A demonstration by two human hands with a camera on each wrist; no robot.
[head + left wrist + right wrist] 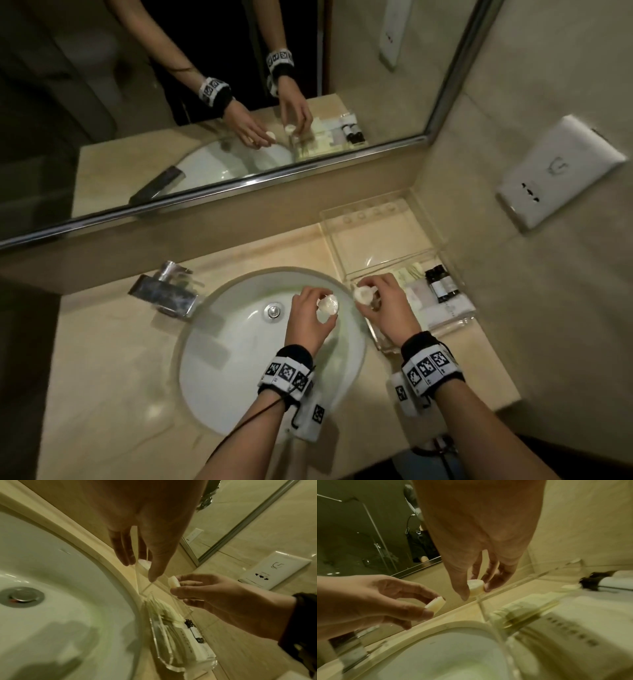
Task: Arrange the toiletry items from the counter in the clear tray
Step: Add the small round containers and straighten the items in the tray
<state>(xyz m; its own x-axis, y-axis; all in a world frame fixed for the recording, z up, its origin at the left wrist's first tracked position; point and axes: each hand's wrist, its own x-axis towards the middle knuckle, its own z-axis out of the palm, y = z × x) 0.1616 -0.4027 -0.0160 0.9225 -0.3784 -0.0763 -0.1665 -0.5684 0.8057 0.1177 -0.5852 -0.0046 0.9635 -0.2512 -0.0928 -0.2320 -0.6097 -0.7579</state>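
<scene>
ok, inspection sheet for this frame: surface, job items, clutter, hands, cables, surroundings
Surface: beige counter with inset white sink.
Job's things: clear tray at the counter's right end, far part bare; packets and two dark bottles in its near part.
Clutter: nothing seen.
Grippers: left hand pinches a small white round item over the sink; right hand pinches a second white round item at the tray's edge.
Cables: thin cord along left wrist.
Surroundings: faucet, mirror, wall socket.
</scene>
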